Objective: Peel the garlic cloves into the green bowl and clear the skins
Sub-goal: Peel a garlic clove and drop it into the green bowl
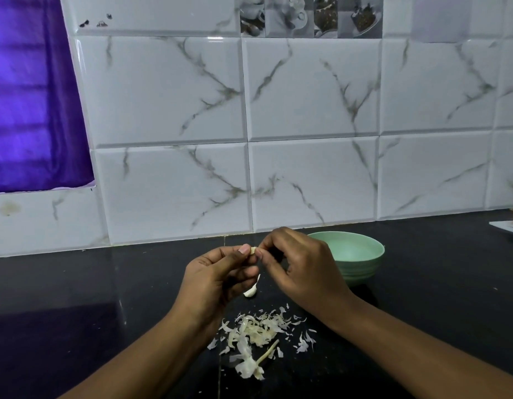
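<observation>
Above the black counter, my left hand [220,276] pinches a small garlic clove [253,250] between thumb and fingers. My right hand [301,264] pinches the same clove from the right with its fingertips. A second garlic clove [251,292] lies on the counter just below my hands. The green bowl [356,259] stands behind my right hand, partly hidden by it; what it holds cannot be seen. A heap of papery garlic skins [255,338] with a dry stem lies on the counter between my forearms.
The black counter [76,298] runs to a white marble-patterned tiled wall [307,125] close behind the bowl. A purple curtain [27,96] hangs at the far left. A white flat thing [508,226] shows at the right edge.
</observation>
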`<state>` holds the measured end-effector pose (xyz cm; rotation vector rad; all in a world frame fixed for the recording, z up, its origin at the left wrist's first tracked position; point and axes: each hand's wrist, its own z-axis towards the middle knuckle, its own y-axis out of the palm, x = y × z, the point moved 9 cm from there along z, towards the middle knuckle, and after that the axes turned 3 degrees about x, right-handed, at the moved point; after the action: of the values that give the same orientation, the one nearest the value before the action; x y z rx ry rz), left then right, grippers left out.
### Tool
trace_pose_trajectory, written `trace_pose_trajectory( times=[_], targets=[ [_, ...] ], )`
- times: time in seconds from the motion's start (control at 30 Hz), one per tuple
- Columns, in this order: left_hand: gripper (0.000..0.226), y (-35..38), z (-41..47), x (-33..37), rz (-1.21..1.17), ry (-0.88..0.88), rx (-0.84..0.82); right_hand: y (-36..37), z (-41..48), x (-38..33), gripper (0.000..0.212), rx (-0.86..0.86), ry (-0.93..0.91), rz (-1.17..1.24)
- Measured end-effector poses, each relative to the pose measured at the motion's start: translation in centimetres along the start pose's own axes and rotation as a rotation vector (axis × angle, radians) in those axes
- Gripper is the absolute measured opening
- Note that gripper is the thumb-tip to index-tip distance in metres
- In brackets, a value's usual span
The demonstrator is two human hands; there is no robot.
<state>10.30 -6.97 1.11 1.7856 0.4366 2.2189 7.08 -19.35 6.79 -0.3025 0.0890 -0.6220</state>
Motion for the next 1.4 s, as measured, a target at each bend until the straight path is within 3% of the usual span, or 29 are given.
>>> trace_pose_trajectory(
  times=[0.27, 0.63, 0.97, 1.17, 1.33, 1.4],
  targets=[
    [0.009, 0.2, -0.2, -0.3, 0.082, -0.004, -0.037, -0.1, 0.1, 0.4, 0.016, -0.015, 0.054, 0.047],
    [0.006, -0.4, 0.0, -0.7, 0.057, -0.063, 0.025, 1.4, -0.1, -0.1, 0.017, -0.192, -0.024, 0.083],
    [0.005, -1.2, 0.4, -1.3, 0.092, -0.131, 0.031, 3.1, -0.7, 3.7, 0.01, -0.541, 0.392, 0.392],
    [0.007, -1.4, 0.7, -1.4, 0.111, -0.113, 0.027, 4.4, -2.7, 4.2, 0.018, -0.789, 0.622, 0.506],
    [0.009, -1.3, 0.6, -1.3, 0.161, -0.083, 0.018, 3.9, -2.4, 5.3, 0.002, -0.566, 0.766, 0.536],
    [0.008, -1.3, 0.6, -1.4, 0.197, -0.069, 0.017, 3.9, -2.6, 5.5, 0.006, -0.489, 0.811, 0.558]
  ],
)
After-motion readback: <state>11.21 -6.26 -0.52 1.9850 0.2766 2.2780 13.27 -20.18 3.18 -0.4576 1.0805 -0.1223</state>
